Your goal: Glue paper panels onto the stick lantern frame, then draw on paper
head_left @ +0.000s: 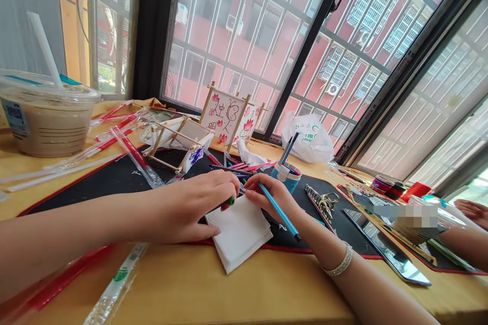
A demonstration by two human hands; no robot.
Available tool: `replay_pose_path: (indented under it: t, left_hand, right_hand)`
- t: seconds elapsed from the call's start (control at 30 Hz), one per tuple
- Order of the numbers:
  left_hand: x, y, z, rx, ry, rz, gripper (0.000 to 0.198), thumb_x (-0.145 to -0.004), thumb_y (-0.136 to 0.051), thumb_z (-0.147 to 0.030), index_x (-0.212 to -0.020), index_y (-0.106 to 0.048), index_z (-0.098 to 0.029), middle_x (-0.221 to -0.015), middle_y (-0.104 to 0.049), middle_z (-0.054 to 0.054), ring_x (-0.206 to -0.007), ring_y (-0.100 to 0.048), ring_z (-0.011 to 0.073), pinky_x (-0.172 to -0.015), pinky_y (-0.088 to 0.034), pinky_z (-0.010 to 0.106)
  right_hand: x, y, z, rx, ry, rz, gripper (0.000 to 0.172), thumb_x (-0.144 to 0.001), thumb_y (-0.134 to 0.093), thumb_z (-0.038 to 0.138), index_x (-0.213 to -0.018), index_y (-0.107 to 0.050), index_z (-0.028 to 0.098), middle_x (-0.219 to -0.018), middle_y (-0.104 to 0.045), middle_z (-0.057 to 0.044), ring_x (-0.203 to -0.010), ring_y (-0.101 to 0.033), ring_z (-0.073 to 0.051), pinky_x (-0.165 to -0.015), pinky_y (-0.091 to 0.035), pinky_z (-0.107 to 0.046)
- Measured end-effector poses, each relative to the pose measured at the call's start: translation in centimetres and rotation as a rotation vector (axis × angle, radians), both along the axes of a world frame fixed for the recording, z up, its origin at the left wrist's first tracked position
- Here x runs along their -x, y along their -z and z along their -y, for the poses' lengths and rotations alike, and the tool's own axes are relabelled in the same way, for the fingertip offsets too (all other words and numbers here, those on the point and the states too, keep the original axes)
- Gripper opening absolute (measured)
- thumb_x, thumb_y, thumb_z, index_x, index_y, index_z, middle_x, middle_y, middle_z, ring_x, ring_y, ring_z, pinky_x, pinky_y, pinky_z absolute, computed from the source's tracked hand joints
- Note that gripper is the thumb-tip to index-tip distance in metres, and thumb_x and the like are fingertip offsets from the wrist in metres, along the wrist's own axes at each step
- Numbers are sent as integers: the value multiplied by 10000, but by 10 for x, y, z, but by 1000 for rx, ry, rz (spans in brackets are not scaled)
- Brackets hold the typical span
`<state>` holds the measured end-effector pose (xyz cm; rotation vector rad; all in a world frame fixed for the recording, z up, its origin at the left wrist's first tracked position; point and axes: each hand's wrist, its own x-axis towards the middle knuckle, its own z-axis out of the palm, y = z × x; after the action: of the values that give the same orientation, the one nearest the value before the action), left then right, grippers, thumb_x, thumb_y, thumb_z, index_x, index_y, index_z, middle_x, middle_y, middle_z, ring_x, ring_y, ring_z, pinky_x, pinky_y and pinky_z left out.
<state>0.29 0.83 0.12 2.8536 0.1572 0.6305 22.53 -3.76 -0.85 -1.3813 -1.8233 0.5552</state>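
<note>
Right hand [270,197] pinches a blue pen [279,212] above a folded white napkin [239,232]; left hand [183,208] curls closed around a small green-and-red object [227,204].

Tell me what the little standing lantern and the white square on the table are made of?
The lantern looks like thin pale wood or bamboo sticks framing matte white paper with red drawings. The white square seems a folded paper napkin: soft, matte, with a faint pressed pattern.
</note>
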Motion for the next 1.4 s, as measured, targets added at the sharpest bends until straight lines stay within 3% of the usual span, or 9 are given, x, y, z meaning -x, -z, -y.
replay_pose_path:
  t: [0.1,0.2,0.37,0.47,0.63,0.9,1.4]
  left_hand:
    - [-6,1,8,-169,146,-34,115,-785,-575,-149,-866,-499,-179,-966,-599,63,-934,-514,196,-848,-403,294]
    - [-13,4,18,-245,197,-54,119,-772,-543,-71,-776,-491,-179,-826,-617,38,-802,-528,173,-783,-414,283]
    - [-16,2,26,-254,217,-69,157,-755,-591,-102,-695,-470,-182,-744,-609,30,-749,-531,169,-701,-428,262]
    - [-15,-3,28,-246,226,-54,169,-770,-492,-30,-717,-478,-189,-735,-605,22,-740,-535,159,-695,-429,245]
    - [-14,-6,30,-234,305,-66,264,-661,-401,59,-726,-468,-188,-714,-595,26,-727,-544,160,-700,-427,234]
    - [-13,5,26,-204,224,-65,122,-771,-456,-56,-762,-496,-171,-756,-569,37,-710,-508,149,-640,-405,224]
    - [-13,3,27,-60,215,28,171,-815,-399,-39,-749,-436,-192,-765,-559,20,-735,-500,120,-661,-406,213]
  right_hand:
    - [0,1,-2,-95,28,-22,141,-764,-595,295,-853,-574,189,-750,-583,6,-679,-529,-125,-626,-416,-245]
    - [-2,0,-4,-153,50,-80,136,-771,-589,304,-843,-565,191,-739,-591,5,-682,-548,-131,-630,-427,-253]
    - [-7,1,-8,-195,40,-94,146,-776,-587,321,-846,-566,194,-736,-590,3,-681,-554,-135,-623,-434,-257]
    - [-8,2,-9,-199,27,-101,125,-777,-580,304,-835,-563,194,-731,-589,7,-687,-560,-136,-630,-436,-258]
    - [-6,1,-8,-196,46,-101,90,-768,-570,268,-806,-556,188,-702,-583,15,-653,-543,-124,-617,-425,-249]
    - [-6,-1,-9,-182,38,-123,78,-753,-546,232,-810,-551,179,-672,-556,27,-626,-515,-114,-593,-399,-237]
    - [-4,-4,-7,-198,35,-92,69,-749,-530,193,-813,-553,185,-665,-549,32,-634,-522,-117,-605,-399,-237]
